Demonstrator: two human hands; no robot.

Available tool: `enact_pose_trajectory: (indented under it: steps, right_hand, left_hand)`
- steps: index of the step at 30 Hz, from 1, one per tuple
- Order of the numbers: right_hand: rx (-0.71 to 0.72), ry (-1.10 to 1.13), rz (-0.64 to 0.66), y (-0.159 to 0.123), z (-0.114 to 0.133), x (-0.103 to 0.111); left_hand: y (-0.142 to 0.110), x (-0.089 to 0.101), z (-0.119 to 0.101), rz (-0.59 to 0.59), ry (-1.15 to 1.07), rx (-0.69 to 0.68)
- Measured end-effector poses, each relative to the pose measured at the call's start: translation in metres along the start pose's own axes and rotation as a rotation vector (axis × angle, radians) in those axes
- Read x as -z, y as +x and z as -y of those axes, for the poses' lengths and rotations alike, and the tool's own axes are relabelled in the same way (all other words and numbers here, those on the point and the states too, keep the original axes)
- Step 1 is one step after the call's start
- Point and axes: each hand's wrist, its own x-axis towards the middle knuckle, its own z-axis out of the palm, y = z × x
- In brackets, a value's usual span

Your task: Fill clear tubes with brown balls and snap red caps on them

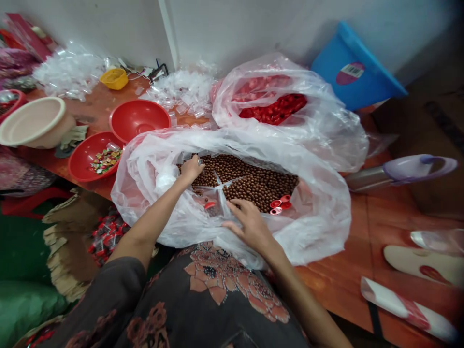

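Note:
A large clear plastic bag (319, 208) lies open in front of me, with many small round brown balls (261, 186) inside. My left hand (192, 171) is over the left part of the balls, its fingers curled down; what they hold, if anything, is hidden. My right hand (250, 224) rests over the bag's near side, thumb and fingers apart, fingertips by a fold of plastic (222, 200). Small red caps (281, 204) lie on the balls to the right. Another red piece (209, 205) sits near the bag's front.
Behind stands a bag of red pieces (275, 108) beside a blue bucket (357, 67). To the left are red bowls (139, 108), one holding small wrapped pieces (107, 159), and a cream basin (36, 121). Clear plastic pieces (184, 92) are heaped at the back. A purple-handled scoop (402, 171) lies right.

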Motion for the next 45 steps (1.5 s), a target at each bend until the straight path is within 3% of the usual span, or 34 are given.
enact_pose_trajectory:
  steps: [3,5,7,10,13,16,20,26,36,41,45]
  right_hand:
    - [-0.268,-0.033,-0.223,-0.012,-0.038,0.024]
    - [-0.446,-0.147,-0.288,-0.022,-0.067,0.038]
    - [-0.54,-0.236,-0.222,-0.03,-0.089,0.045]
    - [-0.53,-0.234,-0.085,-0.032,-0.105,0.042]
    - [-0.497,-0.173,-0.055,-0.028,-0.102,0.036]
    - [-0.513,-0.139,-0.04,-0.024,-0.095,0.034]
    - [-0.571,-0.123,-0.009,-0.023,-0.09,0.036]
    - [-0.504,-0.017,-0.037,-0.024,-0.09,0.032]
    - [-0.597,-0.029,-0.177,-0.033,-0.088,0.028]
    - [-0.665,-0.031,-0.098,-0.04,-0.097,0.033]
    - [-0.651,0.036,-0.061,-0.04,-0.102,0.034]
  left_hand:
    - [-0.008,-0.006,-0.009,0.012,-0.071,-0.154]
    - [-0.016,-0.007,-0.017,0.025,-0.154,-0.241]
    - [-0.02,-0.009,-0.025,0.092,-0.26,-0.286]
    - [-0.015,-0.012,-0.035,0.311,-0.396,-0.259]
    - [-0.002,-0.017,-0.044,0.452,-0.437,-0.187]
    - [0.009,-0.025,-0.055,0.434,-0.468,-0.153]
    - [0.013,-0.04,-0.072,0.422,-0.704,-0.104]
    - [0.009,-0.059,-0.086,0.471,-1.009,-0.062]
    - [0.005,-0.068,-0.082,0.466,-1.193,-0.057]
    - [0.0,-0.069,-0.079,0.502,-1.286,-0.036]
    - [-0.01,-0.054,-0.071,0.483,-1.315,-0.068]
